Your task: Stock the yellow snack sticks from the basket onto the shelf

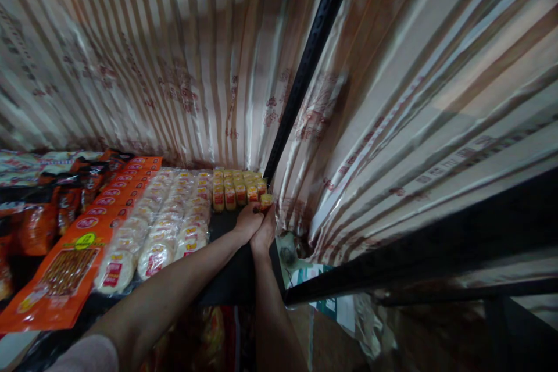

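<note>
Fingers of both hands (257, 226) clasp a small yellow packet (265, 201) beside rows of matching packets (235, 186) on the shelf (231, 279)

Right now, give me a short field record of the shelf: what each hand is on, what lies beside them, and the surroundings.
left hand: reaching to the front of the yellow-and-red small packets, touching the right hand
right hand: fingers at the rightmost yellow-and-red small packet; grip hidden
packet block: yellow-and-red small packets in rows at the shelf's back corner
left of them: round white cakes in clear wrappers, then flat orange snack packs
support: dark shelf, black upright post
backdrop: striped plastic sheeting
</note>
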A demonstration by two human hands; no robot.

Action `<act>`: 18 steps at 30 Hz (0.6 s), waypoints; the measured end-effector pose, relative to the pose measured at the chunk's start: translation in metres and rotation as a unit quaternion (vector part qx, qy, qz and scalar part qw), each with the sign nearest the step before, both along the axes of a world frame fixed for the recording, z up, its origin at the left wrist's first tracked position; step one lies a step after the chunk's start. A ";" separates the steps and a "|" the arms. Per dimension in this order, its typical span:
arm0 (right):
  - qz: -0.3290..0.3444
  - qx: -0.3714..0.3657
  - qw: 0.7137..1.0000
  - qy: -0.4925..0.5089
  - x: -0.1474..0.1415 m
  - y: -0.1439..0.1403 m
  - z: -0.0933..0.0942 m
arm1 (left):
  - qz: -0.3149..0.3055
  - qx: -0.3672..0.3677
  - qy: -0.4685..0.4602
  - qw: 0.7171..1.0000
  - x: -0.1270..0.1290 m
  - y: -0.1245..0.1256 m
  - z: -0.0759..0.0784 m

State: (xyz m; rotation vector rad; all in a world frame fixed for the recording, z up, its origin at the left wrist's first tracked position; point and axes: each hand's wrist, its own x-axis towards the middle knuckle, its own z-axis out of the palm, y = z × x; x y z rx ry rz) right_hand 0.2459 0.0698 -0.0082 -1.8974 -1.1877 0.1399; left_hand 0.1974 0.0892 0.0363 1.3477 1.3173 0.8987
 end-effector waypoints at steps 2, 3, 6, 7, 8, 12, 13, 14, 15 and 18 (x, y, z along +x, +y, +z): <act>-0.009 0.006 1.000 0.013 0.000 0.002 -0.004 | 0.001 0.004 -0.001 1.000 0.002 0.002 -0.002; -0.014 0.010 1.000 0.018 0.000 0.002 -0.005 | 0.001 0.005 0.001 1.000 0.002 0.004 -0.003; -0.016 0.010 1.000 0.014 0.000 0.004 -0.009 | 0.004 0.001 0.008 1.000 0.004 0.007 -0.007; -0.016 0.005 1.000 0.015 0.000 0.005 -0.009 | 0.005 -0.001 0.006 1.000 0.004 0.008 -0.008; -0.016 -0.004 1.000 0.017 0.000 0.005 -0.009 | 0.004 -0.003 0.002 1.000 0.004 0.009 -0.009; -0.008 -0.046 0.999 0.018 0.000 0.004 -0.006 | -0.002 -0.007 -0.013 1.000 0.006 0.009 -0.008; -0.005 -0.047 0.999 0.015 0.000 0.004 -0.005 | -0.003 -0.009 -0.012 1.000 0.006 0.010 -0.008; -0.003 -0.043 0.999 0.013 0.000 0.004 -0.005 | -0.004 -0.011 -0.011 1.000 0.006 0.010 -0.008; -0.002 -0.037 0.999 0.012 0.000 0.004 -0.004 | -0.005 -0.012 -0.011 1.000 0.006 0.011 -0.007; 0.009 -0.020 1.000 0.014 0.001 0.004 -0.006 | -0.012 -0.016 0.000 1.000 0.005 0.013 -0.007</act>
